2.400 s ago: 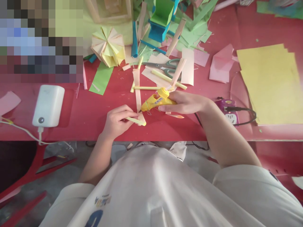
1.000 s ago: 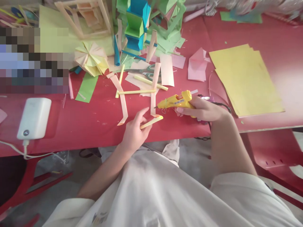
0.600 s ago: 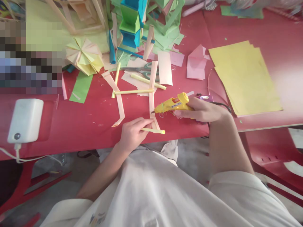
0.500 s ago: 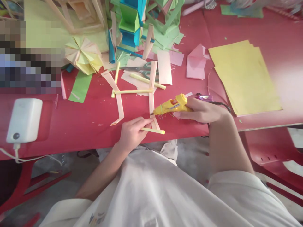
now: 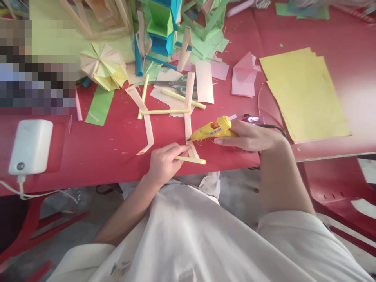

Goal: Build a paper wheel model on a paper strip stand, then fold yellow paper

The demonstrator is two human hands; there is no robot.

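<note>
A yellow hot glue gun (image 5: 216, 128) is gripped in my right hand (image 5: 254, 137), its tip touching or just above a folded peach paper strip (image 5: 188, 121). My left hand (image 5: 167, 162) is closed round a thin yellow paper tube (image 5: 192, 159) that sticks out to the right. Its thumb and forefinger reach the lower bend of the same strip, close to the nozzle. A second yellow tube (image 5: 167, 112) lies crosswise between this strip and another bent peach strip (image 5: 149, 127) on the left.
Scissors (image 5: 183, 91) lie among paper scraps behind the strips. Yellow sheets (image 5: 308, 98) are stacked at right, and a white power bank (image 5: 31, 147) with a cable is at left. Folded paper pieces (image 5: 161, 23) crowd the back of the red table (image 5: 117, 172).
Both hands, the glue gun and the strips hold almost the same place. The whole view has shifted very slightly.
</note>
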